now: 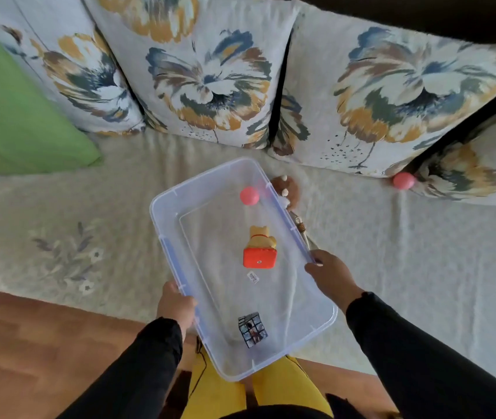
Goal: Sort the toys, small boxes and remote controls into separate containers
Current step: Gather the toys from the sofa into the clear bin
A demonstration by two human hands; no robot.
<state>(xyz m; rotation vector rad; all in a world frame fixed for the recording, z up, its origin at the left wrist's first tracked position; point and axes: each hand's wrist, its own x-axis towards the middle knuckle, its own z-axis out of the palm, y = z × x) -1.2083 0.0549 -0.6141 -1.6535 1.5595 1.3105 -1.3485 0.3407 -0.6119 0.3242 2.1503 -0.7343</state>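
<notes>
I hold a clear plastic bin (168, 225) with both hands above the sofa's front edge. My left hand (175, 303) grips its left rim near the closer end. My right hand (330, 275) grips the right rim. Inside the bin lie a pink ball (249, 195) at the far end, a yellow bear toy with an orange base (260, 247) in the middle, and a small dark picture cube (252, 329) at the near end. A second pink ball (403, 180) rests on the sofa against a cushion at the right.
A brown plush toy (287, 189) and a small corded item (302, 229) lie on the sofa just past the bin's right rim. Floral cushions (210, 77) line the back. A green pillow (13, 116) sits at the left. Wooden floor (44, 343) is below.
</notes>
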